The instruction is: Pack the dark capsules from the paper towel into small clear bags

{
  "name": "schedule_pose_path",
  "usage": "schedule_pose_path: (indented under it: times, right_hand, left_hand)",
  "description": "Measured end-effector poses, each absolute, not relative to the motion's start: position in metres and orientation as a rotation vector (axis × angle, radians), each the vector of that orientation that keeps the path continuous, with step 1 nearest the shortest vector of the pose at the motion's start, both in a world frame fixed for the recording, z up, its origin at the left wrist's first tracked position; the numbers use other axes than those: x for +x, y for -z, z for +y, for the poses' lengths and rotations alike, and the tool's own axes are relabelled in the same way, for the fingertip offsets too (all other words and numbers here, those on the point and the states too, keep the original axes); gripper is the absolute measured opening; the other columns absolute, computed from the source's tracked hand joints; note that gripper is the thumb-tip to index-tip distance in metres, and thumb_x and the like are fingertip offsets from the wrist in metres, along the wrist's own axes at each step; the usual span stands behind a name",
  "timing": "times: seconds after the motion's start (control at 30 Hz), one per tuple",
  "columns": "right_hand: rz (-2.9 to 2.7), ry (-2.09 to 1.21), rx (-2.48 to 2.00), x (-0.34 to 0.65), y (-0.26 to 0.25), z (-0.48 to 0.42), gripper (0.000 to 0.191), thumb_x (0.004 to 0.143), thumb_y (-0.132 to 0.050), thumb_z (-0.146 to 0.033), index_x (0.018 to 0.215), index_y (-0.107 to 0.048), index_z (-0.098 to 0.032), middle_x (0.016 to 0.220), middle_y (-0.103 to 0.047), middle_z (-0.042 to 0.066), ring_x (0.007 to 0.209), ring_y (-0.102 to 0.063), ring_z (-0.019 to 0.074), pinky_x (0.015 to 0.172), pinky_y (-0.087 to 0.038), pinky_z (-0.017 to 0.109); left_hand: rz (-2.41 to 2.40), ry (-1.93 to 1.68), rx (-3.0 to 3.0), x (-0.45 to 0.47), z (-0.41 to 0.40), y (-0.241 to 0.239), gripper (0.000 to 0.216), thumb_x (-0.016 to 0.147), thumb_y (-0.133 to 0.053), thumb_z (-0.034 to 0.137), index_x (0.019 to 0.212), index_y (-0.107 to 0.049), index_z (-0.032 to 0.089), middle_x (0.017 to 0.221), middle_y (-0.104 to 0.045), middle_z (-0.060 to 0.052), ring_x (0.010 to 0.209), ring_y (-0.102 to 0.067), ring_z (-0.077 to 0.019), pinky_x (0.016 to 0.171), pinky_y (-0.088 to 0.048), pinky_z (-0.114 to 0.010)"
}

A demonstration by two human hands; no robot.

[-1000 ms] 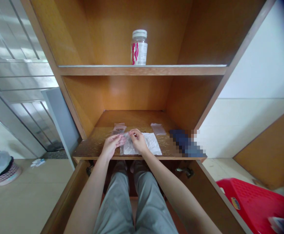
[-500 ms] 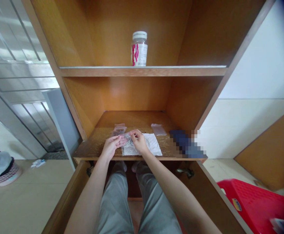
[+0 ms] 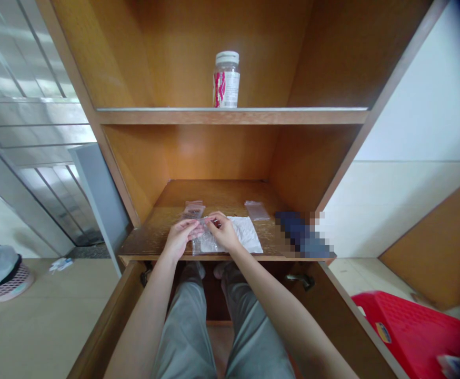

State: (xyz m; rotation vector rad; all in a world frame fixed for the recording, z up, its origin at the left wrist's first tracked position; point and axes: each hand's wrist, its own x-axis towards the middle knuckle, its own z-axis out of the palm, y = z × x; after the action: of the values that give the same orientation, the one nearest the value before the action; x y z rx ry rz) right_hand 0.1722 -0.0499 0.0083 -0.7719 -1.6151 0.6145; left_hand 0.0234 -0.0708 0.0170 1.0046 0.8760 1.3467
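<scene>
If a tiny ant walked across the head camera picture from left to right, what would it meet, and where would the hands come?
Pink basket → grey panel → left hand → right hand → farthest-right clear bag → dark blue pixelated thing → red plastic thing.

The right hand (image 3: 222, 231) obstructs the front; behind it, passage exists between the left zip-lock bag (image 3: 192, 211) and the right zip-lock bag (image 3: 257, 211).
</scene>
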Motion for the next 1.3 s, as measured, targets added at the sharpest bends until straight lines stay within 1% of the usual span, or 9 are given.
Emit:
schedule_pose_path:
  times: [0.27, 0.53, 0.87, 1.13, 1.3]
  right_hand:
    - [-1.632, -0.59, -0.786, 0.1725, -0.0087, -0.0508, 0.009, 0.076, -0.051, -0.024, 0.074, -0.059, -0.019, 0.077, -0.058, 0.003, 0.071, -0.053, 0.0135, 0.061, -0.041, 0.025]
    - [-1.672, -0.569, -0.756, 0.1715, -0.0089, -0.0524, 0.01, 0.076, -0.051, -0.023, 0.074, -0.06, -0.019, 0.077, -0.058, 0.003, 0.071, -0.053, 0.0134, 0.062, -0.041, 0.025]
    - [-1.697, -0.596, -0.739, 0.1713, -0.0117, -0.0551, 0.009, 0.073, -0.052, -0.021, 0.073, -0.06, -0.019, 0.078, -0.059, 0.003, 0.073, -0.054, 0.0139, 0.063, -0.041, 0.025]
    - [-1.715, -0.595, -0.736, 0.1709, -0.0092, -0.0543, 0.006, 0.072, -0.054, -0.021, 0.073, -0.06, -0.019, 0.077, -0.059, 0.003, 0.073, -0.054, 0.0144, 0.067, -0.041, 0.027]
    - [-1.7, -0.583, -0.757, 0.1704, -0.0091, -0.0532, 0.008, 0.074, -0.052, -0.022, 0.074, -0.059, -0.019, 0.077, -0.058, 0.003, 0.072, -0.053, 0.0142, 0.065, -0.041, 0.026]
  left_hand:
    - [0.868, -1.317, 1.037, 0.0244, -0.07, -0.0158, 0.02, 0.063, -0.069, 0.025, 0.075, -0.06, 0.011, 0.072, -0.067, -0.006, 0.069, -0.064, -0.0162, 0.072, -0.05, -0.033]
    - [0.918, -1.326, 1.049, 0.029, -0.0733, -0.0207, 0.026, 0.057, -0.073, 0.024, 0.076, -0.062, 0.01, 0.075, -0.067, -0.007, 0.071, -0.063, -0.0169, 0.077, -0.048, -0.034]
    - [0.939, -1.326, 1.072, 0.0272, -0.0705, -0.0162, 0.025, 0.059, -0.072, 0.027, 0.075, -0.062, 0.011, 0.077, -0.068, -0.007, 0.072, -0.064, -0.0172, 0.076, -0.049, -0.035]
    - [0.967, -1.324, 1.113, 0.0276, -0.0695, -0.0149, 0.024, 0.058, -0.072, 0.026, 0.075, -0.063, 0.012, 0.072, -0.066, -0.004, 0.065, -0.062, -0.0145, 0.069, -0.05, -0.03]
    - [0.938, -1.333, 1.062, 0.0276, -0.0703, -0.0174, 0.024, 0.059, -0.071, 0.025, 0.077, -0.063, 0.012, 0.077, -0.067, -0.006, 0.071, -0.063, -0.0155, 0.071, -0.049, -0.029]
